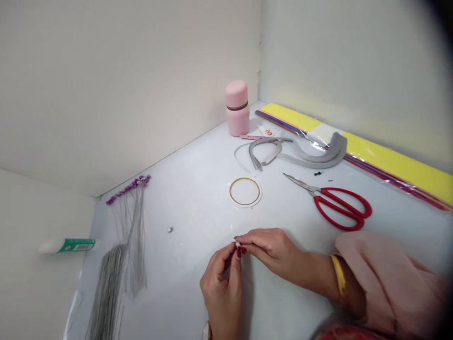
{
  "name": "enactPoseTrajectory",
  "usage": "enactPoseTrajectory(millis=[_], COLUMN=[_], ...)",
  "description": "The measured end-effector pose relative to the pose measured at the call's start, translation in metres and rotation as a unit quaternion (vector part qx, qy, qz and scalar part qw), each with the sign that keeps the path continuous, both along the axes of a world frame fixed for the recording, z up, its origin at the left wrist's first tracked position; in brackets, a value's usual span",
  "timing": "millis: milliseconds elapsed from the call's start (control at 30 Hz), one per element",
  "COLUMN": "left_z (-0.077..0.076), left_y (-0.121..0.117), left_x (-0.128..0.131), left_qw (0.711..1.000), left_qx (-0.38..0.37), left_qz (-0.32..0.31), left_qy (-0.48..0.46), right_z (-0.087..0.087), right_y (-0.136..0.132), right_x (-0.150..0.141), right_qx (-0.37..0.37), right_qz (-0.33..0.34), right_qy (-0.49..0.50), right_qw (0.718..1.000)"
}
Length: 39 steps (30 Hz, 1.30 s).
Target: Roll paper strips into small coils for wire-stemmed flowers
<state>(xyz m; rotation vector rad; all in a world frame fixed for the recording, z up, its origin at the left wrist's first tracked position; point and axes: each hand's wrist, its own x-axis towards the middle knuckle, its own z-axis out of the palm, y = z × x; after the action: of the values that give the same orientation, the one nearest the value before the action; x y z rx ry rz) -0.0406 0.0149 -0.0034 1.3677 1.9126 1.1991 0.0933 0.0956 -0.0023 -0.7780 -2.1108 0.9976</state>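
Pale tiny piece held in a close pinch between both hands.

From the head view, the left hand and right hand meet at the fingertips, both grasping the piece, which sits mostly hidden between them; its material is too small to tell. Keeping the fingertips this close and the hands low seems right for something so small. Ahead of the fingers lies a gold-edged tape roll; beyond the right hand's fingers, red-handled scissors; left of the fingers, purple-beaded wires rest on the white tabletop.
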Motion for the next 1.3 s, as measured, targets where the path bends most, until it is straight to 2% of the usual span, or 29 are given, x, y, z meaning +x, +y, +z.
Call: enactPoseTrajectory(millis=[167, 300, 467, 567, 733, 867, 1000, 1067, 1167, 1300], left_z=[0.0001, 0.0017, 0.0026, 0.0036, 0.0050, 0.0031, 0.0009, 0.0008, 0.0005, -0.0006], left_y=[-0.0006, 0.0009, 0.0018, 0.0007, 0.0005, 0.0008, 0.0000, 0.0000, 0.0007, 0.0007], left_x=[-0.0011, -0.0008, 0.0003, 0.0019, 0.0056, 0.0052, 0.0012, 0.0002, 0.0004, 0.0018], left_qw=[0.999, 0.998, 0.991, 0.987, 0.983, 0.994, 0.999, 0.998, 0.998, 0.998], left_qx=[0.027, 0.046, 0.086, 0.093, 0.107, 0.070, 0.008, -0.003, -0.009, -0.016], left_qz=[-0.007, -0.016, -0.024, -0.028, -0.023, -0.005, 0.023, 0.028, 0.016, 0.034], left_qy=[0.030, 0.043, 0.104, 0.125, 0.150, 0.084, -0.031, -0.048, -0.054, -0.057], right_z=[-0.0001, 0.0025, 0.0036, 0.0025, 0.0001, 0.0013, 0.0053, 0.0066, 0.0066, 0.0050], right_y=[-0.0009, 0.0011, 0.0024, 0.0005, -0.0037, -0.0037, -0.0014, -0.0004, 0.0006, 0.0005], right_x=[0.0017, 0.0020, 0.0015, 0.0015, 0.0003, -0.0015, -0.0013, -0.0007, -0.0001, -0.0008], right_qx=[-0.016, -0.072, -0.126, -0.115, -0.031, -0.008, -0.081, -0.097, -0.078, -0.060], right_qz=[0.021, 0.038, 0.049, 0.041, 0.022, 0.018, 0.007, 0.012, 0.032, 0.016], right_qy=[0.003, 0.014, 0.013, 0.011, 0.000, -0.009, -0.011, -0.009, 0.000, 0.008], right_qw=[1.000, 0.997, 0.991, 0.993, 0.999, 1.000, 0.997, 0.995, 0.996, 0.998])
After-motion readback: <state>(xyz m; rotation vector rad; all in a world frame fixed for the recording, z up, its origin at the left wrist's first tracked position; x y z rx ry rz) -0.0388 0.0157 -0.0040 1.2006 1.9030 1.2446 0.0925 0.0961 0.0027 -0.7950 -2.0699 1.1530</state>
